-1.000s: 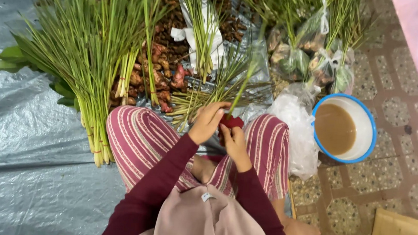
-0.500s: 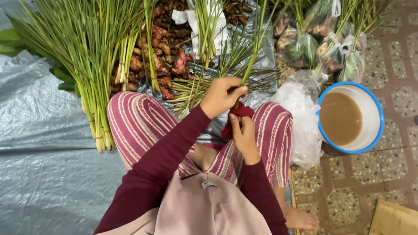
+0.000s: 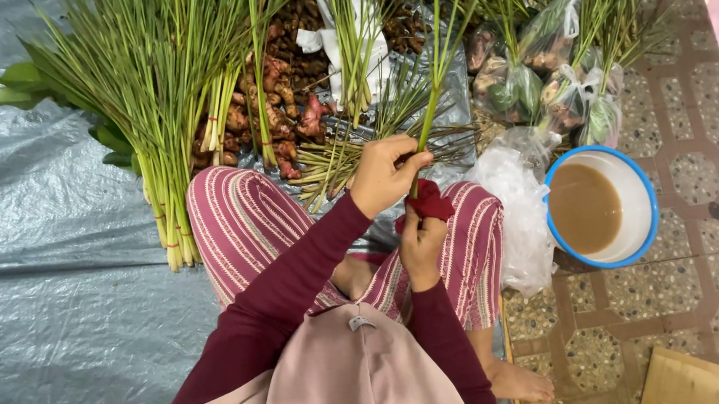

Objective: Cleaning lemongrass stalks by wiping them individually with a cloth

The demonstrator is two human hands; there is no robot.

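Observation:
I sit cross-legged in striped trousers. My left hand [image 3: 385, 174] is raised over my lap and pinches a lemongrass stalk [image 3: 438, 68] that runs up and away from me. Just below it, my right hand [image 3: 421, 242] grips a dark red cloth [image 3: 431, 202] wrapped around the stalk's lower end. Both hands are close together above my right knee.
A big bundle of lemongrass [image 3: 161, 87] lies at the left on a grey tarp [image 3: 41, 289]. Ginger-like roots [image 3: 278, 95] are piled ahead. Plastic bags of produce [image 3: 545, 80] lie at the upper right. A blue-rimmed white bowl of brown water [image 3: 599, 206] stands on the tiled floor beside a wooden board [image 3: 691, 402].
My left hand has lifted the stalk higher and more upright. My right hand stays on the red cloth and has slid down toward the stalk's base.

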